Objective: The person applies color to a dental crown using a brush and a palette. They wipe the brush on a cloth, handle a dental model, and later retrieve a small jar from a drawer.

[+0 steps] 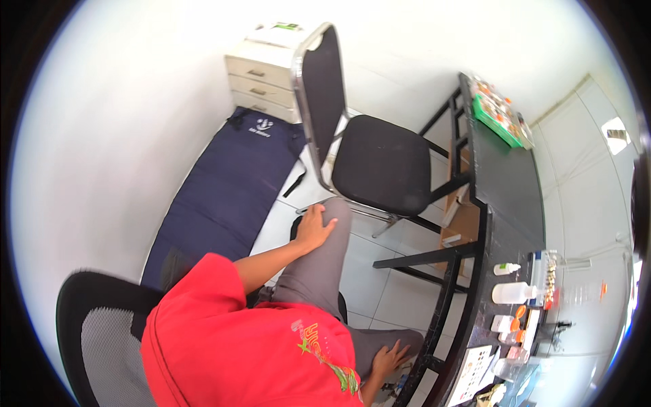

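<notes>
My left hand rests on the knee of my grey trousers, its thumb spread from the fingers. Lower in the picture, my right hand lies over the other knee with its fingers spread. Neither hand holds anything. I sit on a black mesh-backed chair in a red shirt. The right hand is near the edge of a black desk. On that desk stand a white bottle, a small dropper bottle and a white container with an orange cap.
A black padded chair with a metal frame stands ahead of my left knee. Beyond it, a black table carries a green tray of small items. A dark blue mat lies on the floor before a white drawer unit.
</notes>
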A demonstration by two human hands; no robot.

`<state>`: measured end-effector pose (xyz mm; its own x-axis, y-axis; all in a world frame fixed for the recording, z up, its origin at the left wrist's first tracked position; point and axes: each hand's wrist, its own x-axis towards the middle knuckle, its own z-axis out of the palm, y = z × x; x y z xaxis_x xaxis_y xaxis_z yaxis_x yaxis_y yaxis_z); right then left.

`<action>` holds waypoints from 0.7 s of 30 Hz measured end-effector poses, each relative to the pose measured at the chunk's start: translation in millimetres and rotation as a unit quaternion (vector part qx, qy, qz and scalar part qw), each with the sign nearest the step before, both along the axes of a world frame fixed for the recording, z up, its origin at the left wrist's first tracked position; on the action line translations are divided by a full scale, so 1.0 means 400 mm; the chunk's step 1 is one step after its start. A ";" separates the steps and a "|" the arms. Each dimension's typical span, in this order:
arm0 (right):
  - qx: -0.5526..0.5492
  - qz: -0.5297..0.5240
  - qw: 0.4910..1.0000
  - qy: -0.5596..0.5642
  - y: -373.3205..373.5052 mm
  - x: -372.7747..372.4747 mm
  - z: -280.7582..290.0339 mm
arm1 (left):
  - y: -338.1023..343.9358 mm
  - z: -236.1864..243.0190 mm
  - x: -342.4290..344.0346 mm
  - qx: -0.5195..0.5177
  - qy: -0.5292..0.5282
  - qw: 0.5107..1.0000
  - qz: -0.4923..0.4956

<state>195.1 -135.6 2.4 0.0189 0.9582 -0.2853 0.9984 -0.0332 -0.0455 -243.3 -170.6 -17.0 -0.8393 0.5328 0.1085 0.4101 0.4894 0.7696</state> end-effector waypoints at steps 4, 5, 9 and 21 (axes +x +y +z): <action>-0.049 -0.060 0.997 0.005 0.148 -0.017 -0.048 | -0.003 0.021 -0.011 -0.008 0.127 0.989 -0.081; -0.051 -0.061 0.997 -0.015 0.170 -0.026 -0.048 | 0.010 0.035 -0.012 -0.013 0.155 0.982 -0.105; -0.090 -0.055 0.992 -0.074 0.278 -0.116 -0.050 | 0.057 0.066 -0.010 -0.077 0.105 0.978 -0.161; -0.340 -0.037 0.906 0.248 0.249 -0.348 -0.186 | 0.283 0.131 -0.059 -0.312 -0.097 0.929 -0.175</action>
